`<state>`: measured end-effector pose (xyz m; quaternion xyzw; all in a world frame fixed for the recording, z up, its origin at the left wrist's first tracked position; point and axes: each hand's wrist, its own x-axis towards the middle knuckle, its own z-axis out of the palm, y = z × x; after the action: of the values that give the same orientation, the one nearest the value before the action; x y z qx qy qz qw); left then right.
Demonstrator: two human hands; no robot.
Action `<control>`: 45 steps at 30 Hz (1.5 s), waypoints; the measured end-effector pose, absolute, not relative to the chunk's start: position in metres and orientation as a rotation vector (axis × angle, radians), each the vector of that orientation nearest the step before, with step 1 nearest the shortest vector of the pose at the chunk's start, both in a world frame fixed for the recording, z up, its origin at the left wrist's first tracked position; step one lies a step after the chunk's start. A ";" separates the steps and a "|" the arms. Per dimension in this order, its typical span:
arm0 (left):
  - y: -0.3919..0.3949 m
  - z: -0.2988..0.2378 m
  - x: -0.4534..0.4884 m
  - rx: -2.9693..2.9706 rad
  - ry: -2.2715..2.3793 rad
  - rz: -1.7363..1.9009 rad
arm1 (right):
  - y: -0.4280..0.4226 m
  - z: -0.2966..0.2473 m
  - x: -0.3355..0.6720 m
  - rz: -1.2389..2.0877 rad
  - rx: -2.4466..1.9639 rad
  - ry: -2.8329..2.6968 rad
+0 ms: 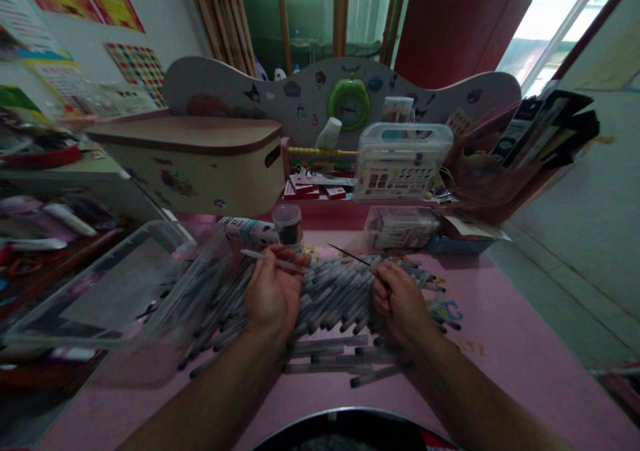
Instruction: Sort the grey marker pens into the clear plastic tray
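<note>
My left hand (274, 298) is turned palm up, with its thumb and fingers closed on a clear pen barrel (251, 254) that points out to the left. My right hand (403, 301) grips the near end of a thin dark pen refill (350, 254), whose other end points up and to the left. The barrel and refill are apart. Under and between both hands spreads a pile of clear pens (335, 298) with dark ends. Several more pens (327, 367) lie in loose rows nearer to me.
A clear plastic bin (100, 336) stands left on the pink table (515, 364). Behind the pile are a lidded jar (287, 223) and a clear box of pens (400, 230). Farther back stand a beige storage box (200, 174), a clear carry case (405, 164) and a green clock (349, 104).
</note>
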<state>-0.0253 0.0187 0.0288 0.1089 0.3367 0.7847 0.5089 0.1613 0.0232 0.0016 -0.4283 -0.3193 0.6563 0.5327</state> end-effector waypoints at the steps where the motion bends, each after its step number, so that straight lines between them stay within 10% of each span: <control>1: 0.018 0.029 -0.025 0.235 0.820 1.860 | 0.023 0.001 0.161 1.533 -1.021 -0.754; 13: -0.004 0.017 0.008 0.257 0.867 1.339 | -0.001 -0.006 0.148 1.576 -0.931 -1.316; 21: -0.009 0.021 0.009 0.141 0.634 1.070 | 0.002 -0.006 0.156 0.817 -1.004 -1.576; 45: -0.012 0.001 0.026 -0.062 0.670 1.161 | -0.002 0.004 0.155 0.266 -0.937 -2.399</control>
<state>0.0255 -0.0115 0.0011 -0.0288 0.3105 0.5378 0.7833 0.1553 -0.0019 0.0035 -0.3481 -0.8915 0.0988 0.2726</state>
